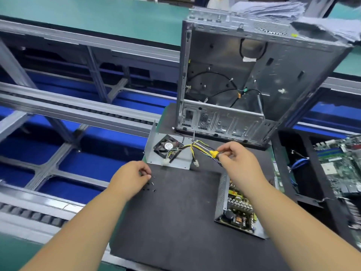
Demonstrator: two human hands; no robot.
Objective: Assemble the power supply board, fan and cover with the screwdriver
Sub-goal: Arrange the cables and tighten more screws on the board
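A black fan (pixel 167 147) lies on the grey metal cover (pixel 156 153) at the far edge of the black mat (pixel 175 212). Yellow and black cables (pixel 187 148) run across the cover. My right hand (pixel 238 159) is shut on a screwdriver (pixel 213 153) with a yellow handle, its shaft pointing left over the cables. My left hand (pixel 130 177) pinches at several small black screws (pixel 151 184) on the mat; whether it grips one I cannot tell. The power supply board (pixel 237 208) sits in its metal tray under my right forearm.
An open grey computer case (pixel 254 79) stands upright behind the mat. A green motherboard (pixel 340 165) lies in a black tray at the right. A conveyor frame (pixel 68 106) with blue panels runs along the left.
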